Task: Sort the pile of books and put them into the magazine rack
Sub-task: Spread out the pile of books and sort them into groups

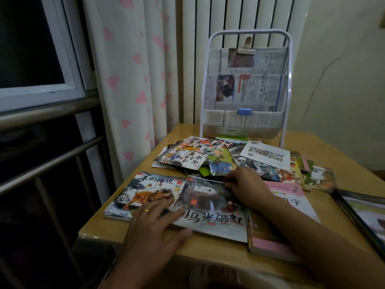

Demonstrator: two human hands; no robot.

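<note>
Left hand (155, 224) nearest me, fingers straight and flat, pressing the near-left corner of the grey-cover book (210, 211); ring on one finger. Right hand (245, 186) curled at that book's far edge, fingertips pinching it. Grey book overlaps the dragon-cover book (145, 192) on its left and sits just beside the pink book (281, 224) on the right, which my right forearm crosses.

Loose pile of books (227, 159) lies further back, fanned and overlapping, a white sheet (266, 153) on top at the right. Magazine rack (245, 86) stands upright at the far edge of the table (208, 245), pockets lined with newspaper, blue binder clip (244, 113) on the lower pocket, beige clip (246, 49) at the top.

Dark-framed item (362, 215) at right, cut off by the frame edge; can't tell what it is. Wooden tabletop, heart-print curtain (129, 80) and window (37, 59) left, radiator (229, 15) behind the rack. Dim light, small titles unreadable.
</note>
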